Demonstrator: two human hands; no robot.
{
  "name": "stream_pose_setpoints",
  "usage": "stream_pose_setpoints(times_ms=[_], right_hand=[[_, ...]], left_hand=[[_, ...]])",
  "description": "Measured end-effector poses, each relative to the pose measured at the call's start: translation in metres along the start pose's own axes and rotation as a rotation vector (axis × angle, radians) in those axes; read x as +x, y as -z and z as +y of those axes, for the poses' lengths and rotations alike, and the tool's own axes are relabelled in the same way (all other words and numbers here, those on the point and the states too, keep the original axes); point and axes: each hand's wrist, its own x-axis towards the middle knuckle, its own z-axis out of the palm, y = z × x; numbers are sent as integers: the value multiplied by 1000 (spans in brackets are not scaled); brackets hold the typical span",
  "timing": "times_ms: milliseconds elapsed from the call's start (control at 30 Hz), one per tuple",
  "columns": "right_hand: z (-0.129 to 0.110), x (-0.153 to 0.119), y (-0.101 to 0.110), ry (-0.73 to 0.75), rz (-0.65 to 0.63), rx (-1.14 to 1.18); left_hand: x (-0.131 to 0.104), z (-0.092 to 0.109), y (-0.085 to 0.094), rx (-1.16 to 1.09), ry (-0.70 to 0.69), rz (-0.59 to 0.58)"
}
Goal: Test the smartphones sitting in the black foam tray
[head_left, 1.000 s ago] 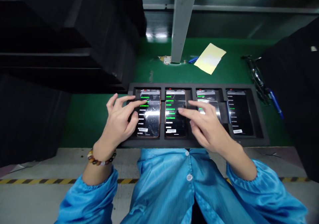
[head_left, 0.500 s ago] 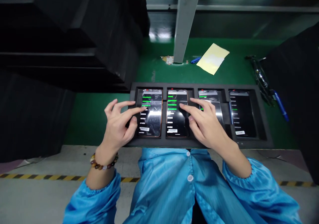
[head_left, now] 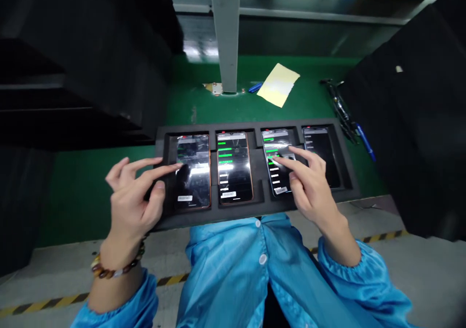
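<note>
Several phones lie face up in the compartments of a black foam tray. My left hand, with a bead bracelet at the wrist, is open, its index fingertip at the left edge of the leftmost phone. That screen is mostly dark. The second phone shows a list with green and white lines, and no hand is on it. Over the third phone, my right hand is open with its index fingertip at the listed lines. Part of the rightmost phone is hidden behind my right hand.
Behind the tray, a yellow paper and a blue pen lie near a metal post on the green table. Cables and another blue pen are at right. Dark stacks flank both sides.
My right hand has moved from the second phone to the third. The leftmost screen has gone from a list to mostly dark. The view has shifted, so the tray appears further left and tilted.
</note>
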Motion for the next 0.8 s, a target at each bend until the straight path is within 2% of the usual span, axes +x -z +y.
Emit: stream_pose_setpoints(times_ms=[100, 200, 400, 533, 700, 800], right_hand=[[11, -12, 7, -78, 13, -25], [16, -18, 10, -90, 6, -12], [24, -29, 25, -144, 128, -5], [27, -30, 21, -129, 94, 12], [27, -22, 13, -114, 48, 13], [28, -19, 12, -83, 20, 23]], left_hand=[[1, 2, -1, -16, 5, 21], [2, 1, -3, -35, 20, 45], [2, 1, -6, -57, 31, 85], [4, 13, -4, -26, 51, 90], [3, 30, -7, -26, 59, 38], [1, 33, -12, -33, 79, 67]])
